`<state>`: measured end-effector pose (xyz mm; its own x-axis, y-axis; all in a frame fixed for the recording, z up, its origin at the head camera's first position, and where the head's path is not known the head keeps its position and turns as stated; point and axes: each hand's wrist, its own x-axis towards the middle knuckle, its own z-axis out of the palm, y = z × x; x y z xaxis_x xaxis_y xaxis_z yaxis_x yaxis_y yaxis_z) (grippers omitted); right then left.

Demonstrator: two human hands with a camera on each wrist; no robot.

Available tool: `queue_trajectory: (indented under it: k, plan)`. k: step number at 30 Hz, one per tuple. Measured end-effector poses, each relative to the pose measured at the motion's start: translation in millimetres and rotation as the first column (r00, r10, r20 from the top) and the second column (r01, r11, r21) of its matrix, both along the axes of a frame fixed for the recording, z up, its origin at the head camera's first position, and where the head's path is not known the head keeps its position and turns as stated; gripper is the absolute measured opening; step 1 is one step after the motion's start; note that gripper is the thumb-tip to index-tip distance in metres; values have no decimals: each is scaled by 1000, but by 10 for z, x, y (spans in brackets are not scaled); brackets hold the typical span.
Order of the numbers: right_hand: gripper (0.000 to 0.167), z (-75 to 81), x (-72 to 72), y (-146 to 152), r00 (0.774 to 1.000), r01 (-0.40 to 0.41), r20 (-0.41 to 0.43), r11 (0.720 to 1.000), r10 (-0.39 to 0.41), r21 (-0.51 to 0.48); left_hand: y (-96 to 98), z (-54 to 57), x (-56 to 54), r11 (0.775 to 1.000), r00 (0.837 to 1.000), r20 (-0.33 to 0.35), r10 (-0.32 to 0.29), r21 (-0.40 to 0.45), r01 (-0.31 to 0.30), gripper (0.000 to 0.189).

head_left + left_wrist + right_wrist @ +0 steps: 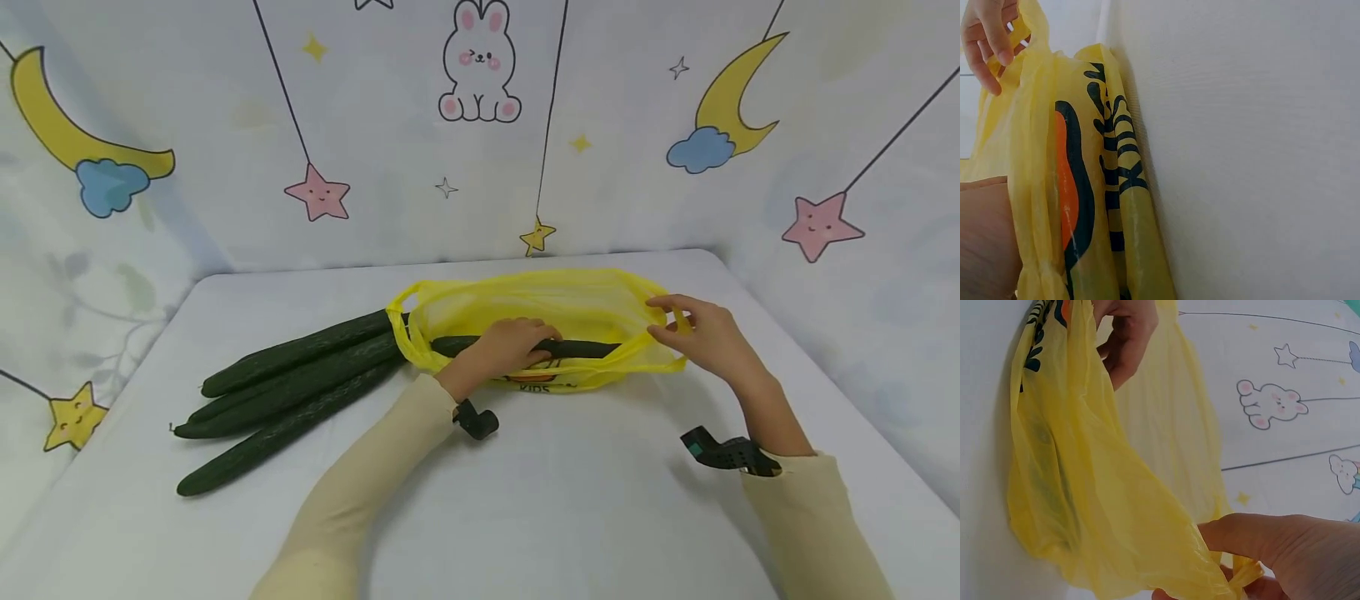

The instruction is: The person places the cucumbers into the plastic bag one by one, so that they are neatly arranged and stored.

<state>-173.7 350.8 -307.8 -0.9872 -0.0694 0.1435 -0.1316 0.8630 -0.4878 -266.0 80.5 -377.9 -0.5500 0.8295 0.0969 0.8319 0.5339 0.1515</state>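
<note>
A thin yellow plastic bag (577, 304) lies on its side, its mouth gaping up and toward me. One long dark green cucumber (581, 349) lies inside, its far right end showing faintly through the film in the right wrist view. My left hand (512, 345) reaches into the mouth, just over the cucumber's middle, fingers loosely bent; in the right wrist view no cucumber shows between those fingers (1125, 347). At the bag's right end my right hand (701, 333) pinches the rim by the handle loop, thumb and fingers on the plastic (1166, 519).
Several more cucumbers (300, 392) lie fanned out on the white table (562, 500) to the left, their right ends by the bag's left handle. Behind the table hangs a pale cloth (390, 167) printed with stars, moons and a rabbit. A black camera (476, 421) is strapped to each wrist.
</note>
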Motion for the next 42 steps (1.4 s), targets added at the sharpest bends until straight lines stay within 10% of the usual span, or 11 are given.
queue_trajectory:
  k: [19,30,42]
  plan:
    - [42,-51,-33,-16,1000,2,20,1000,-2,0,-231,34,243,999,975,-219,25,35,-18,25]
    - [41,-61,-11,-19,1000,-6,15,1000,6,16,-445,55,386,982,905,-426,-9,167,88,15]
    - [38,-80,-19,-13,1000,-9,10,999,8,34,-611,163,624,977,877,-480,-21,178,120,16]
